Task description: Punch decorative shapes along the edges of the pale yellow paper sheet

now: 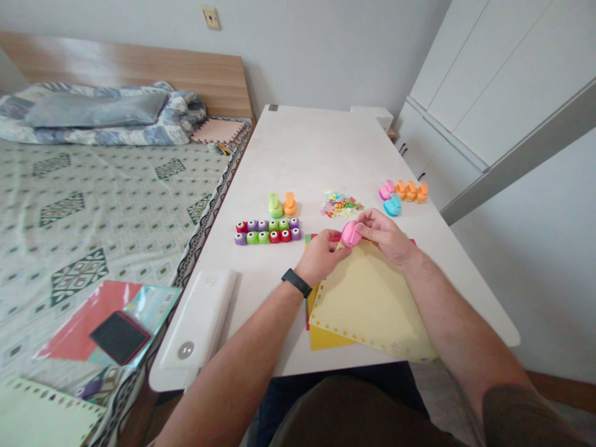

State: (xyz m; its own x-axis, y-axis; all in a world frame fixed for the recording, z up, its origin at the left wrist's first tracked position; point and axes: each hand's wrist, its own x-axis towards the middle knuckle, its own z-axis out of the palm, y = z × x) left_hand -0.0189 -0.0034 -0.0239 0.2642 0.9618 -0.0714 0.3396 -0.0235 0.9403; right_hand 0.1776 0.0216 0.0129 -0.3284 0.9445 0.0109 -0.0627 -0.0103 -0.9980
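Note:
A pink paper punch (pixel 351 234) sits between my two hands at the far left corner of a pale yellow sheet (pixel 372 298). My left hand (pixel 323 256) is closed on the left side of the punch, its thumb by the sheet's corner. My right hand (pixel 384 237) grips the punch from the right with thumb and fingers. Small flower-shaped holes run along the sheet's left and near edges. Beneath it lie a deeper yellow sheet (pixel 328 338) and the edges of red and green ones. The punch's underside is hidden.
Beyond my hands lies a pile of colourful paper cutouts (pixel 342 204). Small punches (pixel 269 231) stand in two rows at left, near a green punch (pixel 275 206) and an orange punch (pixel 290 204). More punches (pixel 404 192) stand right. A white device (pixel 198 316) lies at the table's left edge.

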